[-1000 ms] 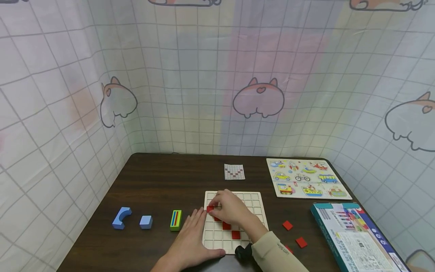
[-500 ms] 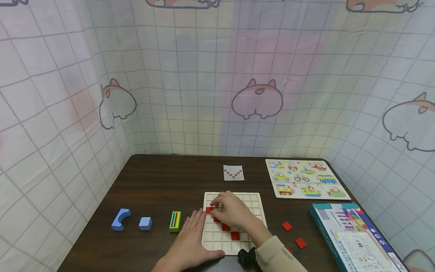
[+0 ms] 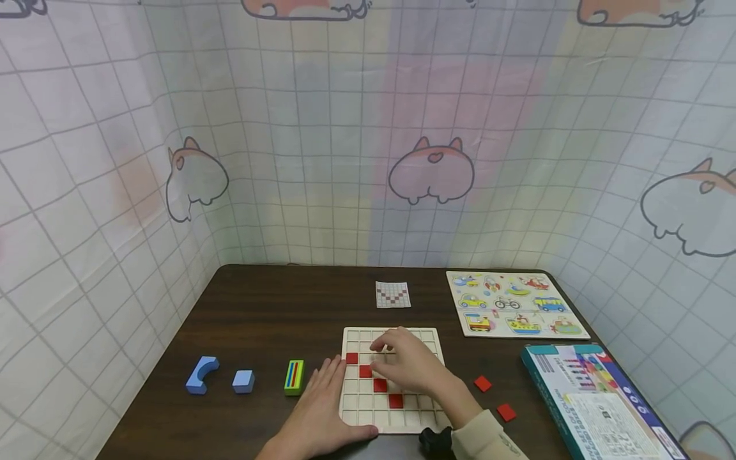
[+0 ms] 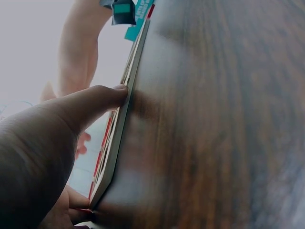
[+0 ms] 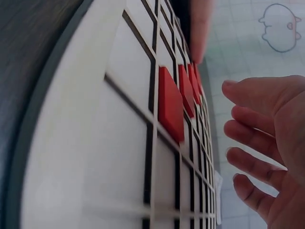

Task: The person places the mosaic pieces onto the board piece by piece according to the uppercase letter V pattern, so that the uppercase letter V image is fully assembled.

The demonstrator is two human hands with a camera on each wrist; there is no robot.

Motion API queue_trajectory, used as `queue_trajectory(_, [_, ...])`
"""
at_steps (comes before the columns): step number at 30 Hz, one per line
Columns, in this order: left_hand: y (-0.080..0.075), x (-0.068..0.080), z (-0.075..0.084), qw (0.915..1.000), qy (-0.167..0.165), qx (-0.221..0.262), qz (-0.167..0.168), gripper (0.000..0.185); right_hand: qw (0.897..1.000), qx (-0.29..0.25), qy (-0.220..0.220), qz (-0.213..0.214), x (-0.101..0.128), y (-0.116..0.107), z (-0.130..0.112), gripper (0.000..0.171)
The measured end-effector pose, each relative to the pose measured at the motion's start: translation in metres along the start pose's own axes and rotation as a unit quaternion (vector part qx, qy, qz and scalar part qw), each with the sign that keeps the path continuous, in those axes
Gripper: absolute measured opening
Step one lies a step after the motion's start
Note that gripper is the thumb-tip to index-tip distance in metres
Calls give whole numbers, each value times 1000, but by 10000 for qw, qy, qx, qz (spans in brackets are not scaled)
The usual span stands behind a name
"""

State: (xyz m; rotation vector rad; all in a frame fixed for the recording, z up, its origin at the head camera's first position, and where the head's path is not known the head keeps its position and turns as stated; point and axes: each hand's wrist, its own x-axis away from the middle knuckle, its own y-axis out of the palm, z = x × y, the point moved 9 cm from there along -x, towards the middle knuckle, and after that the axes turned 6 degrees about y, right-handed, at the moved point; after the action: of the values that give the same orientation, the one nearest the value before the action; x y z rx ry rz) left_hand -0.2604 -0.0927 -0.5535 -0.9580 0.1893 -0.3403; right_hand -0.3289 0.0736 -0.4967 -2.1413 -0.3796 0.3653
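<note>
Where four red tiles (image 3: 380, 386) step diagonally from ten o'clock down to six, the pale grid board (image 3: 414, 418) lies flat at the near middle of the dark table (image 3: 259, 332). At its eight o'clock, the left hand (image 3: 322, 412) is spread, thumb touching the near edge and fingertips at the side. Over the grid hangs the right hand (image 3: 408, 361), fingers loosely bent, thumb apart from them. Farther out, a pattern card (image 3: 393, 295) sits at twelve, a picture puzzle (image 3: 517, 303) at two, two loose red squares (image 3: 482, 383) and a box (image 3: 609, 409) around three, and a striped green block (image 3: 294, 377), blue cube (image 3: 243, 381) and blue arch (image 3: 201, 375) toward nine.
</note>
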Motion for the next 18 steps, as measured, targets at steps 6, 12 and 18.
queue_trajectory(6, [0,0,1,10000,-38,43,-10,146,9998,56,38,205,16,-14,12,27])
queue_trajectory(12, [-1,3,0,9999,-81,64,41,145,9990,68,95,429,29,-25,21,26])
queue_trajectory(18, [0,0,1,10000,-42,72,16,145,9976,117,400,560,44,-38,37,25])
